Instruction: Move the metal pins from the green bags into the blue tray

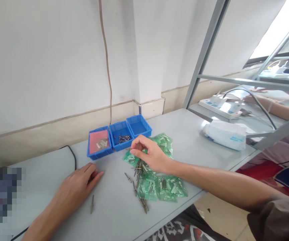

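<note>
My right hand (151,154) pinches a small metal blind rivet (128,149) between thumb and forefinger, just in front of the middle blue bin (118,127). Below that hand lie several green plastic bags (147,187) with short metal pieces in them. Loose blind rivets (134,188) are scattered beside and partly under the bags. A single rivet (92,204) lies nearer my left hand (77,182), which rests on the table with its fingers loosely bent, thumb apart, holding nothing. More rivets (124,138) sit inside the middle bin.
The left blue bin (100,155) holds a pink sheet and a clear bag of small parts. To its right is another blue bin (137,126). A white soft pack (225,134) lies by the metal frame (205,43). Beyond it, another person's arm (277,106) reaches over a neighbouring table.
</note>
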A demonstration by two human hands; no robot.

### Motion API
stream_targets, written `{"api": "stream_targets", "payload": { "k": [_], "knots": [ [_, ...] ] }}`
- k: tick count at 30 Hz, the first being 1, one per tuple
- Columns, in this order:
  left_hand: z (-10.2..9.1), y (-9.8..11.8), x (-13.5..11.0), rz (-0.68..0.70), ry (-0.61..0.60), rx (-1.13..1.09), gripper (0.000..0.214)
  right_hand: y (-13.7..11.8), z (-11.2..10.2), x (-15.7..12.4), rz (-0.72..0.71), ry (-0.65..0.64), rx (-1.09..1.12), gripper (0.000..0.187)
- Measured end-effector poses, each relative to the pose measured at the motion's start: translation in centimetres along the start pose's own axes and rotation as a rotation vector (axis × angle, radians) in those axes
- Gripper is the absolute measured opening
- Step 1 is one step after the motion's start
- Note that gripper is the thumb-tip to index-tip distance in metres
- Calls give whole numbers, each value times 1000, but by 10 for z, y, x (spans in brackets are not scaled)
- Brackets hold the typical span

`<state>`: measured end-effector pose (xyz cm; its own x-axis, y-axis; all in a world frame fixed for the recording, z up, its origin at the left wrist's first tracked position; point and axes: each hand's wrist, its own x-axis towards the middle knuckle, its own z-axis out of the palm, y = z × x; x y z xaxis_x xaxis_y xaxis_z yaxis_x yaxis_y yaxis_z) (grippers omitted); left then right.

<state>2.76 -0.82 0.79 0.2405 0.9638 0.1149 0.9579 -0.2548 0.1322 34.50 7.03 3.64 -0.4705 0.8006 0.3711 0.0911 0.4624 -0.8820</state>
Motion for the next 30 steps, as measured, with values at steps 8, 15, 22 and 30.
{"api": "stream_targets", "payload": {
  "k": [8, 15, 22, 30],
  "knots": [
    [-1, 1, 0, 2, -3, -7, 40, -2, 0, -2, -36, -38, -31, 14],
    [-1, 0, 0, 15, 9, -14, 40, 6, 1, 1, 48, -64, 129, 28],
    [0, 0, 0, -3, -25, 4, 41, 9, 0, 2, 121, -76, 256, 33],
    [-2, 1, 0, -19, -30, -21, 40, 8, 0, 4, 125, -40, 266, 33]
  ]
}}
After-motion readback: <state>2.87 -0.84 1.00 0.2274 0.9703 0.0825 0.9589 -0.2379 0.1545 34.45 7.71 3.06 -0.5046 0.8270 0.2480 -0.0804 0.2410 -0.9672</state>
